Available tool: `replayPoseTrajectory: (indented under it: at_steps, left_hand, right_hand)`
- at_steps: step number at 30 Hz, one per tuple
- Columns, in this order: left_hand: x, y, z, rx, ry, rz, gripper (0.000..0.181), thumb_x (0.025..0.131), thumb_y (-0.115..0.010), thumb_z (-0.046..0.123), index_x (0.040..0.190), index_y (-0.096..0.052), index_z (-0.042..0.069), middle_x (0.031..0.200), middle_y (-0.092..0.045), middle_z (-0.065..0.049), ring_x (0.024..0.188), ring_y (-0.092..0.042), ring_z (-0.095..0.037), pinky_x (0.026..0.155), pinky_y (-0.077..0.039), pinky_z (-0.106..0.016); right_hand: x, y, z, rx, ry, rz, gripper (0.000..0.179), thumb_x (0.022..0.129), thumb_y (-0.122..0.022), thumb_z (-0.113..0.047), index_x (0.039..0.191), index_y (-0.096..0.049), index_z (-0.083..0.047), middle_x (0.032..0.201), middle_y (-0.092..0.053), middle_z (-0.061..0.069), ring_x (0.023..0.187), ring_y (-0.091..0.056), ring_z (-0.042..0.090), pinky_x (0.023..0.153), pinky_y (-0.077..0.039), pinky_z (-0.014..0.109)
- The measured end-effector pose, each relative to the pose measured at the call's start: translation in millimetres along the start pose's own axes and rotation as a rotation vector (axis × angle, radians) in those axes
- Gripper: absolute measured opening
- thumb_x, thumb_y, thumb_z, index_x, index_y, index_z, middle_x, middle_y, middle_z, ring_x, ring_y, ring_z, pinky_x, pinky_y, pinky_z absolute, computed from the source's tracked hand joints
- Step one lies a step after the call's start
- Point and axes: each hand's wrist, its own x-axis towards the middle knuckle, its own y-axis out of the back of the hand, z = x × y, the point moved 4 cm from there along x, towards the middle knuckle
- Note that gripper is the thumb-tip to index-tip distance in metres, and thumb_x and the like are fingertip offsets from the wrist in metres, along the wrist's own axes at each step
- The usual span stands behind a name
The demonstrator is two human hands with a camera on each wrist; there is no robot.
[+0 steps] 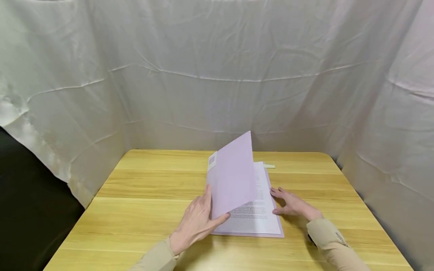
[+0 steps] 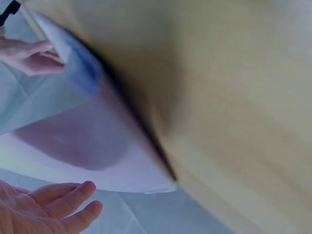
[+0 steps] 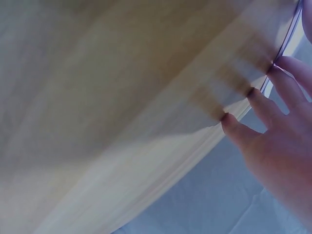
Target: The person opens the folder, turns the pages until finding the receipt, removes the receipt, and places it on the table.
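Observation:
A lilac folder (image 1: 234, 177) lies on the table with its front cover tilted partway up. Printed white pages (image 1: 259, 210) show beneath the cover. Beside the spine is my left hand (image 1: 196, 220), its thumb near the cover's lower edge; the left wrist view shows the loosely extended fingers (image 2: 73, 199) in front of the lilac cover (image 2: 73, 136). At the folder's right edge, my right hand (image 1: 293, 205) has its fingers spread, fingertips down by the border. In the right wrist view those fingers (image 3: 265, 109) meet the tabletop along the folder's thin edge (image 3: 291, 31).
A pale strip (image 1: 269, 166) sticks out past the folder's upper right side. Under everything is a light wooden table (image 1: 142, 210) with rounded far corners. Grey-white cloth (image 1: 230, 75) hangs behind and at both sides, with a dark area (image 1: 27, 210) at the left.

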Motion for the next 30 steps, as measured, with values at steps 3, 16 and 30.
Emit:
replayPoseTrajectory:
  at_steps: [3,16,30]
  left_hand:
    - [3.6,10.9,5.7,-0.046,-0.001,0.01,0.108,0.091,-0.053,0.07,0.159,-0.014,-0.005,0.139,-0.057,-0.032,0.122,-0.062,-0.044,0.099,-0.055,-0.055]
    - [21.5,62.0,12.6,-0.193,0.075,-0.004,0.103,0.092,-0.058,0.065,0.162,-0.008,0.007,0.16,-0.035,-0.021,0.14,-0.048,-0.043,0.112,-0.044,-0.058]
    - [32.6,106.5,11.4,-0.188,-0.098,0.158,0.097,0.095,-0.062,0.053,0.163,-0.006,0.013,0.166,-0.025,-0.014,0.148,-0.037,-0.039,0.119,-0.036,-0.057]
  right_hand:
    - [0.6,0.4,1.1,0.002,-0.01,0.001,0.085,0.083,-0.081,-0.033,0.149,-0.042,0.004,0.159,-0.033,0.029,0.145,-0.024,0.059,0.112,-0.026,0.077]
    - [0.4,-0.6,4.7,0.001,-0.011,0.004,0.086,0.084,-0.08,-0.035,0.15,-0.041,0.003,0.158,-0.032,0.03,0.144,-0.024,0.06,0.111,-0.026,0.078]
    - [-0.8,-0.9,4.2,0.012,0.005,0.003,0.086,0.084,-0.08,-0.034,0.15,-0.041,0.004,0.158,-0.033,0.03,0.145,-0.023,0.06,0.11,-0.026,0.078]
